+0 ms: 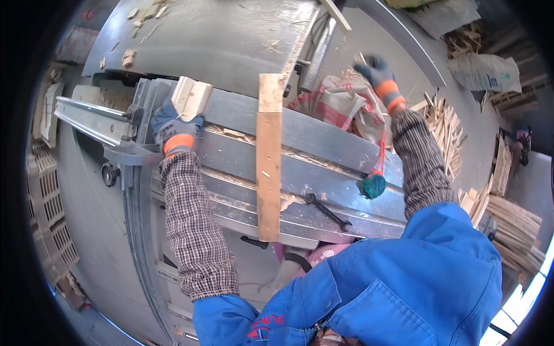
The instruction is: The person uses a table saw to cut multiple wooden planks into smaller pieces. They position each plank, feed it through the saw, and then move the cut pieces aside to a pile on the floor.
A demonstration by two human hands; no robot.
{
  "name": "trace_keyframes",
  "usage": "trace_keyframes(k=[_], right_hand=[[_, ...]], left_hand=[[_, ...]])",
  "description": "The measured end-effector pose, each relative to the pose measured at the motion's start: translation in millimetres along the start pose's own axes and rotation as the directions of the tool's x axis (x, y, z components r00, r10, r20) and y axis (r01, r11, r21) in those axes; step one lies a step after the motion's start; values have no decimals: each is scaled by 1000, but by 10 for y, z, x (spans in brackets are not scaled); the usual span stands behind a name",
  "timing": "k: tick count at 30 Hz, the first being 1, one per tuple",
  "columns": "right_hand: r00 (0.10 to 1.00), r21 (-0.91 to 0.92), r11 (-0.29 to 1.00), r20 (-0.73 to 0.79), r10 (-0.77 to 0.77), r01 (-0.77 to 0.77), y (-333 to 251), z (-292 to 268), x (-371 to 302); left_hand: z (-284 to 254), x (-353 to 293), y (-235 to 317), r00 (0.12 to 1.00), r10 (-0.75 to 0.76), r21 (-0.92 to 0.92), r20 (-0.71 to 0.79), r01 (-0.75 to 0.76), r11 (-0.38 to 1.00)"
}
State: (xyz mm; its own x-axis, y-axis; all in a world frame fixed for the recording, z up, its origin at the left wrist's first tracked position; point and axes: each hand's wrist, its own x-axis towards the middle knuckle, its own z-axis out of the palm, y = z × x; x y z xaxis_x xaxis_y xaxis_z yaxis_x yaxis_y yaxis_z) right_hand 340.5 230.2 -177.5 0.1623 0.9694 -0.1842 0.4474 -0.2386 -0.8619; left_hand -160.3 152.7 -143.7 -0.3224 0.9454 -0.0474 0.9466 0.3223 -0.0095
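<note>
My left hand point(175, 128), in a grey-blue glove with an orange cuff, is closed on short wood blocks point(191, 99). These lie side by side at the left end of the slatted metal machine table point(228, 151). Out at the upper right, my right hand point(378, 78), gloved alike, hangs above a white and red woven sack point(346, 101). Its fingers are curled round a thin wood scrap point(362, 57), of which only a pale tip shows. Between my arms a long wood board point(269, 173) lies across the slats.
Right of the board are an open-end wrench point(328, 212) and a green tape measure point(371, 185) with a red cord. A metal fence rail point(95, 118) runs at the left. Scraps lie on the far metal surface point(219, 40). Wood strips point(441, 130) are piled at the right.
</note>
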Motion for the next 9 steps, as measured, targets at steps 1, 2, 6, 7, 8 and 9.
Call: trace_keyframes(k=[1, 2, 6, 7, 8, 9], right_hand=[[997, -42, 996, -6, 81, -81, 709, -390, -135], [959, -145, 958, 108, 263, -246, 863, -490, -371], [708, -359, 736, 232, 667, -575, 1645, -903, -986], [680, -330, 702, 201, 705, -631, 1816, -977, -1016], [647, -299, 665, 171, 743, -684, 1984, -1055, -1028], [650, -283, 671, 177, 739, -686, 2034, -1098, -1031]], left_hand=[[-35, -1, 106, 999, 49, -35, -23, -50, 998], [-91, -26, 121, 999, 50, -22, 18, -50, 999], [-232, -118, 119, 1000, -14, -23, 20, 14, 1000], [-336, -115, 216, 995, -30, -35, 98, 34, 999], [-357, -90, 289, 990, -7, -13, 139, 8, 1000], [-345, -61, 227, 984, -2, 17, 179, -1, 1000]])
